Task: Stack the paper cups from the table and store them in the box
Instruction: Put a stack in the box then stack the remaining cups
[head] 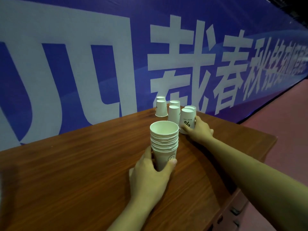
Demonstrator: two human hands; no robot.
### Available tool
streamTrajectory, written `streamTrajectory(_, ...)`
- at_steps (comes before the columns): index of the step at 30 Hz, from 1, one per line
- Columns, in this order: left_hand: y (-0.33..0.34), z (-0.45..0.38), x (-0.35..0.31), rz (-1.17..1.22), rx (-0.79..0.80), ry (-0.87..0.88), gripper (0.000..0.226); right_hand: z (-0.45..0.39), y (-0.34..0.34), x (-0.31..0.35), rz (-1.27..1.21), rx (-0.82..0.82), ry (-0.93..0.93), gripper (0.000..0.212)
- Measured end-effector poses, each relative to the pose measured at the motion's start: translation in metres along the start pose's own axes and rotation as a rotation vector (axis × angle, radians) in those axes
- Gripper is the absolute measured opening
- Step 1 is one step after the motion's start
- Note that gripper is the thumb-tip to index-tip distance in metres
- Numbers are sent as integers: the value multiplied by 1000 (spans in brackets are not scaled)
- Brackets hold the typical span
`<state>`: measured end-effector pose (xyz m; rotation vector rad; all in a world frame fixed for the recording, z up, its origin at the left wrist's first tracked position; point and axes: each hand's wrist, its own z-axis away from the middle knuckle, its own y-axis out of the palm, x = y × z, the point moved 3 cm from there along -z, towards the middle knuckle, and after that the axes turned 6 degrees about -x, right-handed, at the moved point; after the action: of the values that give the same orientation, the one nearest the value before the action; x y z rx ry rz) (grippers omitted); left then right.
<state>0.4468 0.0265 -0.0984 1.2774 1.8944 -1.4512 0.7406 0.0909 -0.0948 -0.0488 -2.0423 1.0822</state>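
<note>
A stack of several white paper cups (pixel 164 142) stands mouth-up on the brown wooden table (pixel 75 164), and my left hand (pixel 150 177) grips its lower part. Further back, my right hand (pixel 198 130) wraps around an upside-down white cup with a black percent sign (pixel 187 120). Several more upside-down white cups stand behind it near the table's far edge, among them one at the left (pixel 161 108) and one in the middle (pixel 173 114). No box is in view.
A large blue banner with white characters (pixel 116 55) runs along behind the table. A reddish floor (pixel 291 114) lies to the right, past the table's right edge (pixel 273 140).
</note>
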Motion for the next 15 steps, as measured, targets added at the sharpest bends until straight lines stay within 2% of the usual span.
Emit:
streamTrajectory(4,1,1,1,-1,1,-3,59,8,3,1,-19,-33,-4,64)
streamTrajectory(8,1,0,1,-6,-9,11,64,20,-6,11,-346,-81,-10,64)
streamTrajectory(12,2,-2,1,53,-15,-8,85,36,-32,38,-463,-13,-77,59)
streamTrajectory(15,2,-3,4,91,-47,-33,89,48,-58,59,-474,30,-189,50)
